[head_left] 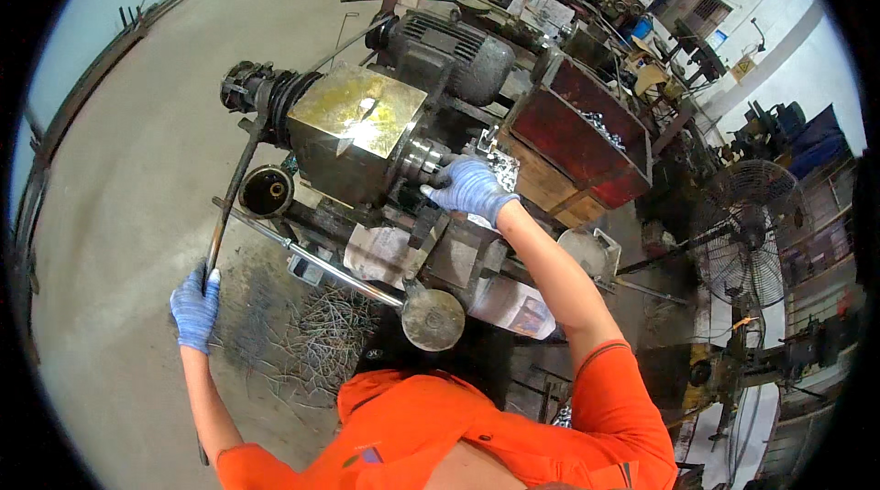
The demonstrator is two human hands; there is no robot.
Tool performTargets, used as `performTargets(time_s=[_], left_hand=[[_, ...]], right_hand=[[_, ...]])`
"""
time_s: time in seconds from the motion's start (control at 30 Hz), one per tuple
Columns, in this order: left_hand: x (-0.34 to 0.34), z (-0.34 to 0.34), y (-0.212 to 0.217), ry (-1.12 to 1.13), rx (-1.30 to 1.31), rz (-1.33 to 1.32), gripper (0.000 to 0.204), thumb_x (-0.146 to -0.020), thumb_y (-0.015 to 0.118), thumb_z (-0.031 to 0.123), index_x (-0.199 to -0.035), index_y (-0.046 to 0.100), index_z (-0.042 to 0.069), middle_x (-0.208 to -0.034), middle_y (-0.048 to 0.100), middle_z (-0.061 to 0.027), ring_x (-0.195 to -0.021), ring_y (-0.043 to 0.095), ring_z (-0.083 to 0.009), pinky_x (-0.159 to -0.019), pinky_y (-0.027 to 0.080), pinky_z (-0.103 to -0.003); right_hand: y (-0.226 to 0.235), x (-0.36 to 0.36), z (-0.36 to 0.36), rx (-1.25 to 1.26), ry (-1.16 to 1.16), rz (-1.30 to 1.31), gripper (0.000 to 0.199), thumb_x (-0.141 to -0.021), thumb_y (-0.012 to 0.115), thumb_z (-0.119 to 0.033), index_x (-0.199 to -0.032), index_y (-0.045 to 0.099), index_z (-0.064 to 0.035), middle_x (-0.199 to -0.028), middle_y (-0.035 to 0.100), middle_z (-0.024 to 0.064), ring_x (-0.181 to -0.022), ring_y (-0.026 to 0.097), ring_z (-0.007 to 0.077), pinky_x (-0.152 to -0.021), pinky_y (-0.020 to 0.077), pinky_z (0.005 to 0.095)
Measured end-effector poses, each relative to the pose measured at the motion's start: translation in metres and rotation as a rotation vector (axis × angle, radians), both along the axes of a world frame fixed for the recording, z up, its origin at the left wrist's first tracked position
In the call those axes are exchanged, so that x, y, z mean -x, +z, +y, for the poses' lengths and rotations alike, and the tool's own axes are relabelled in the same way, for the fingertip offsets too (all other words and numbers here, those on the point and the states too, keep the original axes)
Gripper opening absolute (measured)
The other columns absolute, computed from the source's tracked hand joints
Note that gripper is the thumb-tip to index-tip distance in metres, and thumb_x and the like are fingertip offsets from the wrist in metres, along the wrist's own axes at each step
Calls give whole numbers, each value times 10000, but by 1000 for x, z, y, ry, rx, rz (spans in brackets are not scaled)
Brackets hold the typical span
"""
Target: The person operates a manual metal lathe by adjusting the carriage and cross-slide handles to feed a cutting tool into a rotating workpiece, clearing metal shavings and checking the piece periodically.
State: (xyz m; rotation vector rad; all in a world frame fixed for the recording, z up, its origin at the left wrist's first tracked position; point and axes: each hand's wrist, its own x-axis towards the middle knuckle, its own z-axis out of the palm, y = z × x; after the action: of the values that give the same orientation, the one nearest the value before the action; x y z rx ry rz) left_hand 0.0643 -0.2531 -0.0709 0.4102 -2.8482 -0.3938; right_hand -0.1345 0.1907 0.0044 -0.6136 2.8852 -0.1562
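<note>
My left hand (195, 308), in a blue knit glove, is closed round the lower part of a long dark lever (240, 169). This lever slants up to the pulley end of a lathe-like machine's headstock (357, 114). At the other end of the headstock, my right hand (469, 187), gloved alike, reaches to the shiny metal spindle nose (422, 160). Its fingers are bent and pressed together at the spindle; whatever small thing they may hold is hidden. Below it lies the machine's slide (454, 256), partly covered by stained cloths or paper (378, 253).
An electric motor (449, 55) sits behind the headstock. To the right stands a red metal bin (587, 128) with small shiny parts. A bright rod (330, 268) and a round disc (433, 319) stick out near my body. Metal shavings (330, 339) litter the floor; a fan (747, 229) stands right.
</note>
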Motion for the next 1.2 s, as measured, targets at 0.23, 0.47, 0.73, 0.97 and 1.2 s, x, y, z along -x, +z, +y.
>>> performTargets(time_s=[0.23,0.47,0.73,0.97,1.2], left_hand=[[1,1,1,-3,7,-1,384,-841,548,395,-1092,607,112,-758,633,-163,-671,611,-333,-620,470,-430],[-7,0,2,16,96,-52,410,-838,541,409,-1129,585,125,-765,637,-156,-694,612,-327,-654,462,-435],[-51,0,12,104,107,-161,410,-826,572,381,-1111,593,87,-818,636,-175,-756,611,-342,-683,466,-437],[-35,-19,-20,141,269,-117,281,-795,572,301,-996,600,106,-725,624,-155,-677,604,-335,-629,463,-438],[34,-165,-39,30,687,-115,234,-758,556,147,-978,576,68,-708,613,-134,-610,597,-306,-556,455,-422]], right_hand=[[12,1,-10,257,-139,-65,533,-705,595,-549,-772,676,-27,-801,629,222,-809,605,358,-763,472,390],[28,27,-13,363,-280,-116,582,-715,616,-530,-738,642,52,-673,620,216,-642,614,310,-653,462,394],[14,42,-18,544,-283,-153,521,-740,617,-505,-688,656,12,-576,588,120,-538,531,195,-604,436,345],[26,24,-25,553,-251,-78,588,-747,602,-531,-866,662,42,-788,663,169,-737,632,246,-720,468,334],[17,37,-19,594,-343,-206,574,-776,590,-522,-837,664,44,-746,660,151,-689,614,184,-703,467,323]])
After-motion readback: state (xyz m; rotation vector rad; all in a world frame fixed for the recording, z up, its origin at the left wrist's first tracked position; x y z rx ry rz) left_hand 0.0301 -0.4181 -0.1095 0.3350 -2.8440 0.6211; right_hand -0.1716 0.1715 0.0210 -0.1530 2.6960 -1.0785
